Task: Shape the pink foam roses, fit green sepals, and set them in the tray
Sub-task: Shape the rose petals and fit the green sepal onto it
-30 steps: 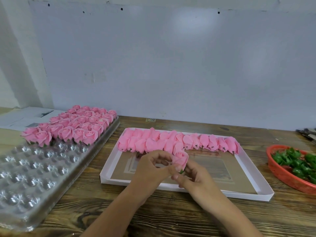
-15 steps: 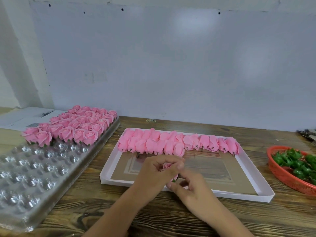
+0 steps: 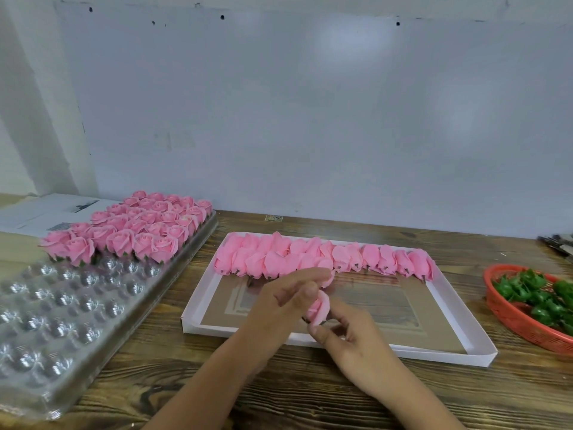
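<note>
A pink foam rose (image 3: 319, 307) is held between both hands above the near part of the white cardboard box (image 3: 483, 356). My left hand (image 3: 285, 301) pinches its petals from above. My right hand (image 3: 350, 336) grips its base from below. A row of unshaped pink rosebuds (image 3: 310, 259) lies along the far side of the box. Finished roses (image 3: 130, 231) with green sepals fill the far end of the clear plastic tray (image 3: 55, 315) on the left. Green sepals (image 3: 536, 293) lie in a red basket (image 3: 511, 318) on the right.
The near cups of the clear tray hold nothing. White papers (image 3: 46, 212) lie beyond the tray at the far left. Dark tools (image 3: 558, 246) sit at the far right edge. A grey wall (image 3: 310, 119) backs the wooden table (image 3: 310, 398).
Both hands have lowered the rose slightly toward me, and my left fingers have shifted over its petals. Nothing else has moved.
</note>
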The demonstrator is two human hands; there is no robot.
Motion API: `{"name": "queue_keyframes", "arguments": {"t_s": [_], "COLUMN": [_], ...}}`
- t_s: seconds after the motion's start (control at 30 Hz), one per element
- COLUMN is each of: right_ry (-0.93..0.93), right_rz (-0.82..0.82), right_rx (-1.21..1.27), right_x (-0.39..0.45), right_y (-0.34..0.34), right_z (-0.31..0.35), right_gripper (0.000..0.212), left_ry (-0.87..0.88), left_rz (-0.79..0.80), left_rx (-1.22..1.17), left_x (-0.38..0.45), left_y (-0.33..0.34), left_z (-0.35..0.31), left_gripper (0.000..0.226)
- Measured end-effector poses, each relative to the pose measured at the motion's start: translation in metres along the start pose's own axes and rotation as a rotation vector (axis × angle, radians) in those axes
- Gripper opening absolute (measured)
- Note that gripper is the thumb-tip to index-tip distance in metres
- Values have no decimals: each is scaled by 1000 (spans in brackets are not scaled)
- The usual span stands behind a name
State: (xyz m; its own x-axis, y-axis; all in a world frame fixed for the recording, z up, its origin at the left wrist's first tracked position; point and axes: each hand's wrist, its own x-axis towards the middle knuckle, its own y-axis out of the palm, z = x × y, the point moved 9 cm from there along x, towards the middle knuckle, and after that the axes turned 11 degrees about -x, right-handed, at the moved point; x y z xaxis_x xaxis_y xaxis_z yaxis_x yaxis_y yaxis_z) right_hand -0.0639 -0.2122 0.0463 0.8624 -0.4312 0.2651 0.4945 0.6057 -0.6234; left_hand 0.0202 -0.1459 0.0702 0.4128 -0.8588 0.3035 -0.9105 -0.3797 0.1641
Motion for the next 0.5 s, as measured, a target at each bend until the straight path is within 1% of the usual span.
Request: {"name": "queue_keyframes", "arguments": {"t_s": [0.1,0.17,0.23,0.37,0.43,0.5], "right_ry": [-1,-9,-24,-55,-52,-41], "right_rz": [18,23,39,53,55,55], "right_rx": [22,69,109,181,181,165], "right_x": [0,0,-1,-1,-1,-1], "right_y": [1,0,0,-2,-3,-3], "right_z": [0,1,2,8,9,8], "right_gripper": [15,16,22,26,24,22], "left_ry": [-9,-46,-94,-135,-140,-123], "left_rz": [16,39,64,124,137,113], "left_rx": [-38,-74,-84,-30,-25,-42], "left_x": [-1,-1,-1,-1,-1,-1], "left_y": [-1,2,4,5,6,5], "left_z": [2,7,12,18,17,14], "left_gripper": [44,40,42,45,49,49]}}
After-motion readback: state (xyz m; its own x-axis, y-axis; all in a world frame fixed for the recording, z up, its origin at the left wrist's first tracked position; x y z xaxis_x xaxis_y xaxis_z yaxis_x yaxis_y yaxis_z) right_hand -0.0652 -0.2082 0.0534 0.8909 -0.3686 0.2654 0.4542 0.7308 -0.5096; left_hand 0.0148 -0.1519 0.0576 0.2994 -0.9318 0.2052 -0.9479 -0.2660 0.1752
